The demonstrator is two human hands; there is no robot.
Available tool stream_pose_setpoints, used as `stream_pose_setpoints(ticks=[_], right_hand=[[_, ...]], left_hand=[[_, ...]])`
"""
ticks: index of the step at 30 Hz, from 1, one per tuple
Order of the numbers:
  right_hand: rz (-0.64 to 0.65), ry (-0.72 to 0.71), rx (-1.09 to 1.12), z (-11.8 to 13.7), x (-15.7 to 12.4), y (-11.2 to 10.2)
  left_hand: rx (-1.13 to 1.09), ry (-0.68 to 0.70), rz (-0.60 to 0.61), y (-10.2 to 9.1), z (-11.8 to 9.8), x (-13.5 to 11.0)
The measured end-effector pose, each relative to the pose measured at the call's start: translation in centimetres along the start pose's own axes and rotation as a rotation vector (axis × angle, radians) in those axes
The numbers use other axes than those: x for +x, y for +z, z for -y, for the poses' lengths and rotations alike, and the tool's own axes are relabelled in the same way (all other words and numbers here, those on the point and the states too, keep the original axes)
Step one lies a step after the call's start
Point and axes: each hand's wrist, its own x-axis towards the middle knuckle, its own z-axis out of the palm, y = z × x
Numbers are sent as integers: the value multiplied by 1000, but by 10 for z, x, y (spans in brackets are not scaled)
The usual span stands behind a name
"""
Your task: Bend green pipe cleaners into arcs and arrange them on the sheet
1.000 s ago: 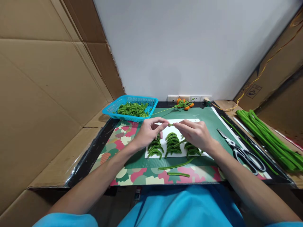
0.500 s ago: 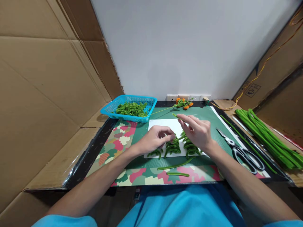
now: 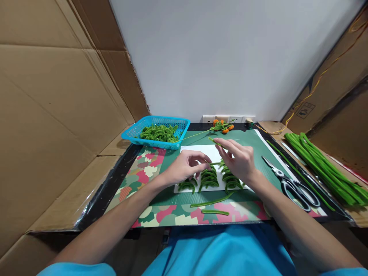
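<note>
My left hand (image 3: 188,165) pinches a short green pipe cleaner (image 3: 215,163) that points right from its thumb and fingertips. Higher up, my right hand (image 3: 240,158) is closed on another green pipe cleaner (image 3: 211,139), one end sticking out past the fingers; the rest is hidden. Beneath both hands lies a white sheet (image 3: 211,150) bearing rows of curved green pipe cleaner pieces (image 3: 209,180). Two loose pieces rest nearer me, a longer one (image 3: 211,201) and a shorter one (image 3: 215,212).
A blue basket (image 3: 126,135) of bent green pieces (image 3: 159,133) stands back left. Orange flowers on a stem (image 3: 221,125) lie by the wall sockets (image 3: 236,119). Scissors (image 3: 287,180), a single long pipe cleaner (image 3: 299,174) and a thick green bundle (image 3: 324,168) are at right. Cardboard walls flank both sides.
My left hand has risen slightly, and the pipe cleaner in it has gone from slanted to nearly level. My right hand has barely moved.
</note>
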Motion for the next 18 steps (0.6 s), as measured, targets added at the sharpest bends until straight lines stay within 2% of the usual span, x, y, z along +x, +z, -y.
stream_pose_setpoints(ticks=[6,18], right_hand=[[223,-95,87,-5,-5,-1],[361,-115,42,-6,-3,-2]], left_hand=[[-91,79,-87,-5,0,2],[-56,133,-213,-8,0,4]])
